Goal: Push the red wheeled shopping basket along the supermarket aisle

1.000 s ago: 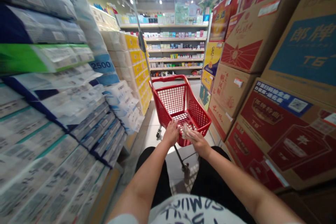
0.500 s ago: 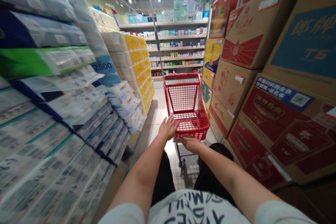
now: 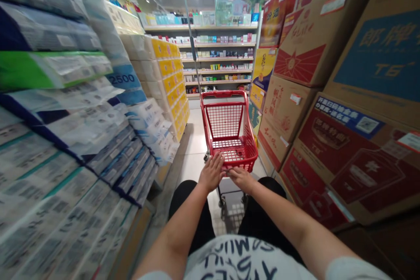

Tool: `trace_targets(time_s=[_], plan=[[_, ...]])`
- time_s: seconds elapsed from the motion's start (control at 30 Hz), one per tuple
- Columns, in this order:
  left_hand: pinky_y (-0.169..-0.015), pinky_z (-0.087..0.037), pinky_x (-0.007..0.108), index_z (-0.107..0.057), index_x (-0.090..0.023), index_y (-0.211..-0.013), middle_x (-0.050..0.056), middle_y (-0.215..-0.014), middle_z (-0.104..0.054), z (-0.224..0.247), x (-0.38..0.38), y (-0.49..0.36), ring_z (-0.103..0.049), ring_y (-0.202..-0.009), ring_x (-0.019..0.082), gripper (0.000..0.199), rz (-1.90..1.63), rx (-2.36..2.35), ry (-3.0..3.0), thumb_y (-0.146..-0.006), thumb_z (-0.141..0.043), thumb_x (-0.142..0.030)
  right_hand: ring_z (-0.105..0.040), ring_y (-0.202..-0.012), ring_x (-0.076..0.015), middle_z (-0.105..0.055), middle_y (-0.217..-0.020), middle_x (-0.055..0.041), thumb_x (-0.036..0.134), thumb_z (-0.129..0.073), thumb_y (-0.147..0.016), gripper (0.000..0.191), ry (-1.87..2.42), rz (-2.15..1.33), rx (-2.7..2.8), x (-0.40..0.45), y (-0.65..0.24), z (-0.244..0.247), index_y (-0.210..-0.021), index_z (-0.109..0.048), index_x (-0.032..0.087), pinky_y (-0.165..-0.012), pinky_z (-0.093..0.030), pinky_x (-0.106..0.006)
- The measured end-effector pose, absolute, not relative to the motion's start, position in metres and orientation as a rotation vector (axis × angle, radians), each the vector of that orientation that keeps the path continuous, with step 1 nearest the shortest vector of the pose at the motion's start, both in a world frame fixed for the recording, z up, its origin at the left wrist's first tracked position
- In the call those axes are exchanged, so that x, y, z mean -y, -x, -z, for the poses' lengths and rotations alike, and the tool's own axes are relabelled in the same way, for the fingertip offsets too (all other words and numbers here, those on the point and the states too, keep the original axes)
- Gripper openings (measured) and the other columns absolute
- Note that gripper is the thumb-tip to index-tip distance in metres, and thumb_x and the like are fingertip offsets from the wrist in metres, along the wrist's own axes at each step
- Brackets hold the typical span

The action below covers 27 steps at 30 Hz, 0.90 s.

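Observation:
A red shopping cart [image 3: 226,120] with a mesh basket stands just ahead of me, and no goods show inside it. My left hand [image 3: 211,173] lies at the near left edge of the basket, palm down, with its fingers stretched forward. Close beside it, my right hand [image 3: 241,178] reaches to the near rim, its fingers pointing left and partly bent against the edge. The two hands almost meet at the fingertips. What lies under the right fingers is hidden. My legs are on both sides behind the cart.
Stacked tissue packs [image 3: 108,131] line the left side, with yellow-and-white packs [image 3: 170,83] farther along. Cardboard cartons [image 3: 295,57] are piled high on the right. Shelves [image 3: 223,59] of small goods stand ahead, under a lit sign, behind a glass edge.
My left hand has moved slightly down along the basket's near edge, and the right hand has come closer to it. The left leg now shows farther out to the left.

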<state>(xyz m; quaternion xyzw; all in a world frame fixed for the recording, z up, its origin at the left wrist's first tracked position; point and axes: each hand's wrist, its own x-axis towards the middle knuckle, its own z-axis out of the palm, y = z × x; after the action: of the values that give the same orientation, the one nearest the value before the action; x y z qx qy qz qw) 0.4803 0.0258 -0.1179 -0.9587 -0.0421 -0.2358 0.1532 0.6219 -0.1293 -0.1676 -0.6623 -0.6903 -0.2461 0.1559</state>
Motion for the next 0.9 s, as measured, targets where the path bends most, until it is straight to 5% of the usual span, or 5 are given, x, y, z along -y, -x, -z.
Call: trace_targets(time_s=[0.27, 0.57, 0.77, 0.9], plan=[[-0.119, -0.020, 0.041, -0.022, -0.005, -0.149, 0.013, -0.157, -0.023, 0.134, -0.011, -0.477, -0.008, -0.147, 0.025, 0.069, 0.737, 0.311, 2.748, -0.095, -0.041, -0.044, -0.058, -0.104, -0.0200, -0.064, -0.115, -0.0072, 0.015, -0.044, -0.095, 0.036, 1.927, 0.629, 2.132, 0.141, -0.634, 0.166, -0.128, -0.058, 0.022, -0.090, -0.051, -0.034], [-0.116, -0.024, 0.050, -0.043, -0.014, -0.141, 0.013, -0.150, -0.038, 0.126, -0.004, -0.483, -0.018, -0.145, 0.032, 0.053, 0.849, 0.432, 2.852, -0.094, -0.045, -0.037, -0.059, -0.101, -0.0185, -0.066, -0.108, -0.0056, 0.019, -0.044, -0.097, 0.030, 1.935, 0.573, 2.039, 0.139, -0.629, 0.153, -0.115, -0.067, 0.025, -0.089, -0.050, -0.031], [-0.117, -0.025, 0.046, -0.039, -0.008, -0.142, 0.014, -0.153, -0.033, 0.128, 0.001, -0.485, -0.018, -0.145, 0.029, 0.055, 0.787, 0.523, 2.848, -0.096, -0.038, -0.037, -0.041, -0.129, -0.0270, -0.051, -0.138, -0.0116, 0.020, -0.045, -0.095, 0.041, 1.963, 0.761, 1.711, 0.125, -0.625, 0.119, -0.135, -0.053, 0.020, -0.106, -0.037, -0.045], [-0.119, -0.022, 0.046, -0.032, -0.004, -0.145, 0.015, -0.155, -0.027, 0.131, -0.002, -0.482, -0.014, -0.146, 0.028, 0.061, 0.704, 0.530, 2.833, -0.096, -0.037, -0.040, -0.037, -0.134, -0.0247, -0.043, -0.147, -0.0080, 0.012, -0.047, -0.091, 0.054, 1.979, 0.629, 1.915, 0.127, -0.640, 0.111, -0.144, -0.040, 0.023, -0.108, -0.037, -0.044]])
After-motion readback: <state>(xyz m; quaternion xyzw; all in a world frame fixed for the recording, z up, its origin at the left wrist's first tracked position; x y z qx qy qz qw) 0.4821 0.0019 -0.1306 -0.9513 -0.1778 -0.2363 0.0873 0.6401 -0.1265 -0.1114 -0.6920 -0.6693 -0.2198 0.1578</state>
